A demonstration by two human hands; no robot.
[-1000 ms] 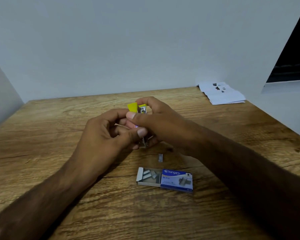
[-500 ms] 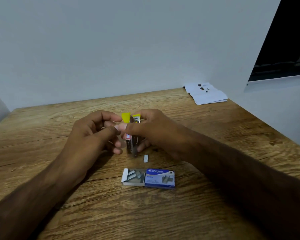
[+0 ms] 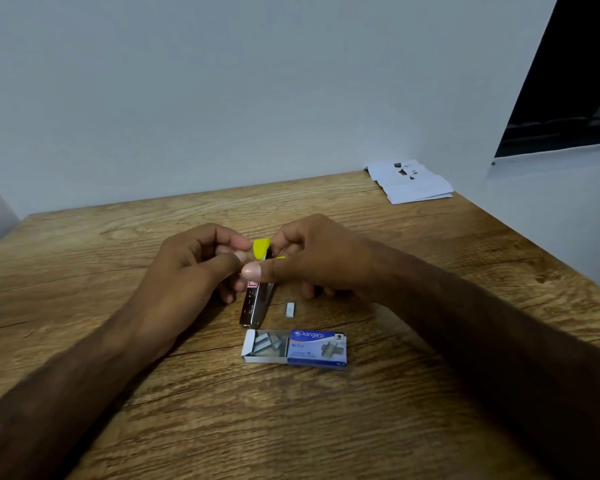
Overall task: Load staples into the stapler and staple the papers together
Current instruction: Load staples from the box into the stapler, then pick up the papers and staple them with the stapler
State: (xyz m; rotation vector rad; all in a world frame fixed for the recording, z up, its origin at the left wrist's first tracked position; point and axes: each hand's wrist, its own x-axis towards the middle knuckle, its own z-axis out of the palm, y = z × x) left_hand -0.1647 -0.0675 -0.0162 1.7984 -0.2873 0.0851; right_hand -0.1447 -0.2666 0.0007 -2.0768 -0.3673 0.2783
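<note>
Stapler (image 3: pixel 255 303) at mid-table (image 3: pixel 118 410), long axis running far to near, yellow end raised between the hands. Right hand (image 3: pixel 312 258) grips it, thumb across. Left hand (image 3: pixel 191 268) pinched beside the yellow end; contents indiscernible. Open staple box (image 3: pixel 317 348) just nearer; papers (image 3: pixel 413 185) far-right corner

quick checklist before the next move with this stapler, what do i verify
1. Stapler held: ok, the right hand grips it, thumb across.
2. Staple channel open: cannot tell, fingers cover it.
3. Staples in the left hand: cannot tell, its fingertips pinch together beside the stapler.
4. Spare staples near: ok, a loose strip lies on the table and the staple box is open with strips inside.
5. Papers in place: not ok, they lie at the table's far right corner.
</note>
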